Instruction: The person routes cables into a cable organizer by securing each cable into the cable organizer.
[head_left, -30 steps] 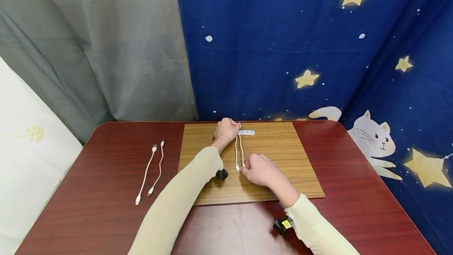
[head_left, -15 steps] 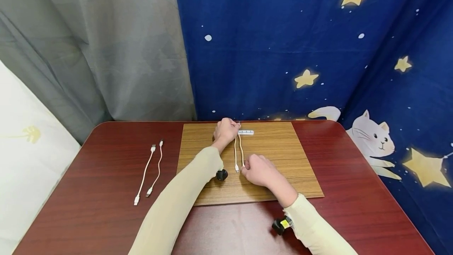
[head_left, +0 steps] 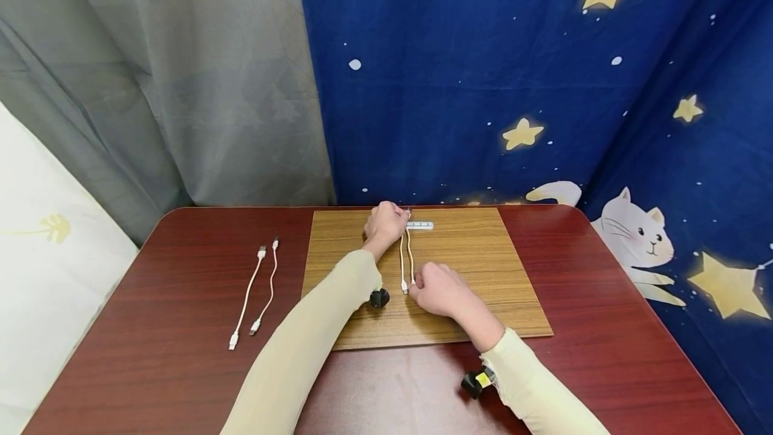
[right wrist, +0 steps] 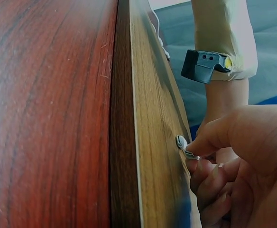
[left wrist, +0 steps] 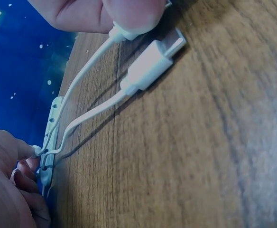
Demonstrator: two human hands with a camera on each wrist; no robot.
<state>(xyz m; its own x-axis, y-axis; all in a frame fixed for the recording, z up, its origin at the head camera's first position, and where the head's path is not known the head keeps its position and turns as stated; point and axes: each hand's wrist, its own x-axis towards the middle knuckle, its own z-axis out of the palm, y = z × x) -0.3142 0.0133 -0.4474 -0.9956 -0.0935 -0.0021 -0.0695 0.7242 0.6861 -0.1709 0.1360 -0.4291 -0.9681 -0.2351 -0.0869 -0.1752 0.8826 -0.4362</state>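
Two white charging cables run side by side over a wood-grain board, their far parts at a pale slotted cable clip near the board's back edge. My left hand is at the clip's left end; in the left wrist view its fingers pinch a white cable part there. My right hand pinches the near plug of the right-hand cable between thumb and fingers, partly covering it. Just beside that hand, the other cable's USB-C plug lies untouched. Exactly how the cables sit in the clip's slots is unclear.
Two more white cables lie on the red-brown table left of the board: a longer cable and a shorter cable. A grey curtain and a blue starry curtain hang behind the table.
My right hand has shifted slightly left with the cable plug, bringing it closer to the other plug. The left hand stays at the clip.
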